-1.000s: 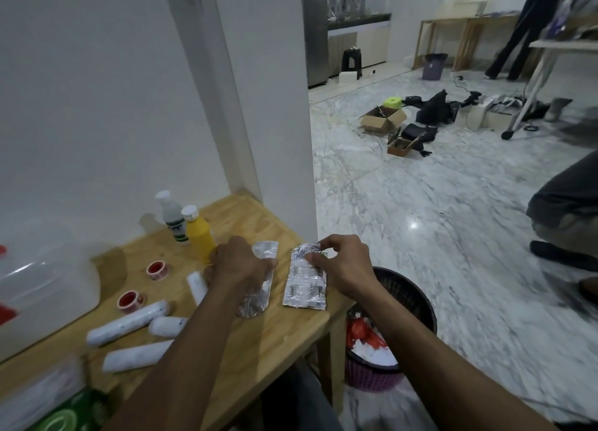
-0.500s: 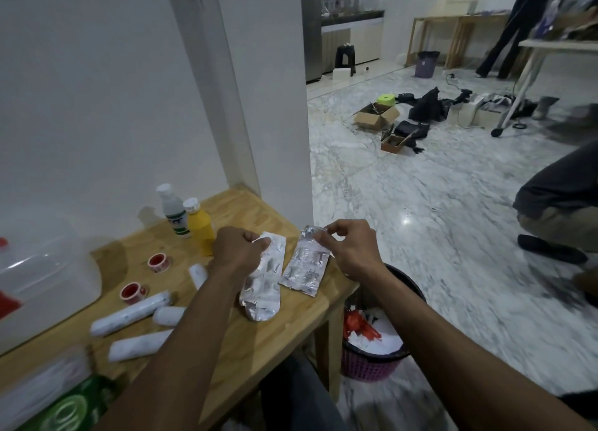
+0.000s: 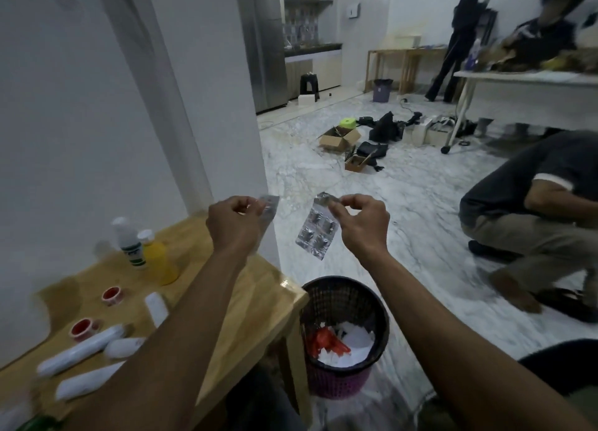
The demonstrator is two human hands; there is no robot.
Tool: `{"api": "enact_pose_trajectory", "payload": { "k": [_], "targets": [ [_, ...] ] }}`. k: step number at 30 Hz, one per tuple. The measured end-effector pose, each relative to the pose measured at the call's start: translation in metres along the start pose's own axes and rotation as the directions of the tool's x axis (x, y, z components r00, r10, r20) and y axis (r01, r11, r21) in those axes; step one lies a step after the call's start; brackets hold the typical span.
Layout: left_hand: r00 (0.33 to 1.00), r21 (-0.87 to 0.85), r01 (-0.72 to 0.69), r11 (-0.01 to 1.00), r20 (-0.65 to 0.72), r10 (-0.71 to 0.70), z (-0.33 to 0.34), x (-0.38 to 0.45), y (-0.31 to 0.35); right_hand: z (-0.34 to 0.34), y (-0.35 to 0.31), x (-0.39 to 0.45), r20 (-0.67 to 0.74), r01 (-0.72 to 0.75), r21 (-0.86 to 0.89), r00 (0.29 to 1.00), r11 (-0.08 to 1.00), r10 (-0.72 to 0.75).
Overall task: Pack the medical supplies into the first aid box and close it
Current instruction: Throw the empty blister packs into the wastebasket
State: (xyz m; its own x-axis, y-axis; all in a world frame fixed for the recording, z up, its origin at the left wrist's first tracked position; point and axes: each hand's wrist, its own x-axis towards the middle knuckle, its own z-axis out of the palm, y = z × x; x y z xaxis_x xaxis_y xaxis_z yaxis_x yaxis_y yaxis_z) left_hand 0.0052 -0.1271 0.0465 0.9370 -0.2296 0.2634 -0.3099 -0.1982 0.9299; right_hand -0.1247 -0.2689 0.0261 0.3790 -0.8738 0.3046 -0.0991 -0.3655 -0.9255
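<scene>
Dim, soft indoor light; motion blur smears the edges, with wide-angle bending there.

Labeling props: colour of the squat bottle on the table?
Yellow bottle, white cap; head view.

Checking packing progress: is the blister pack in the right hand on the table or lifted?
Lifted. The right hand pinches the blister pack by its top edge; it hangs in the air.

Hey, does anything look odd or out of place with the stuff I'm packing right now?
The blister pack pinched by your right hand dangles beyond the table edge, above the wastebasket; a slip could drop it in.
</scene>
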Motion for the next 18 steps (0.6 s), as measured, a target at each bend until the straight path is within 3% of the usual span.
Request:
{"api": "enact_pose_trajectory", "payload": {
  "k": [3, 8, 18],
  "targets": [
    [0.999, -0.046, -0.042, 0.998, -0.023, 0.041, 0.039, -0.006, 0.012, -0.022, 0.015, 0.021, -0.091, 0.006, -0.022, 0.996, 1.000, -0.008],
    [0.998, -0.131, 0.065, 0.989, 0.009, -0.065, 0.116, -0.036, 0.000, -0.049, 0.067, 0.035, -0.163, -0.084, -0.067, 0.984, 0.994, 0.073],
    [0.953, -0.063, 0.302, 0.951, 0.004, -0.302, 0.211, -0.100, -0.090, -0.046, 0.183, 0.023, -0.121, -0.228, -0.175, 0.970, 0.958, 0.209]
  ]
}}
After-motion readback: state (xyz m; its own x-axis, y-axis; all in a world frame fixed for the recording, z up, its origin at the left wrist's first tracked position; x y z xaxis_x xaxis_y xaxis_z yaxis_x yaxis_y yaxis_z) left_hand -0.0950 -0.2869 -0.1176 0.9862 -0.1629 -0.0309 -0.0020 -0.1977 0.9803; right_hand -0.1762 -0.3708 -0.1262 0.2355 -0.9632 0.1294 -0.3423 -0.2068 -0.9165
